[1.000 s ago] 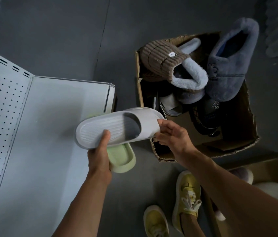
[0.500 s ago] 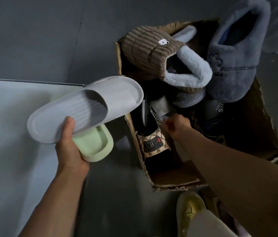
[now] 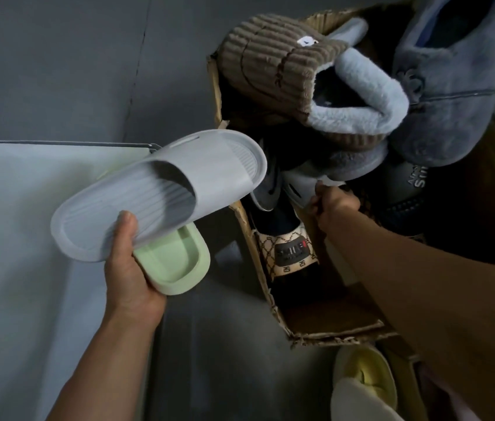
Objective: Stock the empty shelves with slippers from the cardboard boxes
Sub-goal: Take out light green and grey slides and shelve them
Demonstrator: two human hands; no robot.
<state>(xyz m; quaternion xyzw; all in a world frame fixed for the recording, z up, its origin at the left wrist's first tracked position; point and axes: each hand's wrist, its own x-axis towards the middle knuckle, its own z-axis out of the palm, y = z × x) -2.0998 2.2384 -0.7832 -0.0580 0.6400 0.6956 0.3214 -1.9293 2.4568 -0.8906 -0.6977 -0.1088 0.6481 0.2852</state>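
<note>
We count two hands [image 3: 132, 268] [image 3: 333, 203], two held slides [image 3: 161, 192] [image 3: 176, 259], one box [image 3: 334, 332], one shelf [image 3: 27, 208], three fluffy slippers [image 3: 295, 77] [image 3: 453, 80] [image 3: 349, 165].

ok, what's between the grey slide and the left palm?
Head view: a pale green slide is sandwiched there, under the grey slide and against the left hand, whose thumb presses on the grey one's footbed.

Both forearms bare, no sleeves, watch or rings seen on left hand [image 3: 130, 268] or right hand [image 3: 333, 202]; at frame's lower right, a pale yellow lace-up sneaker [image 3: 364, 378] w/ light trouser hem [image 3: 358, 402] over it.
</note>
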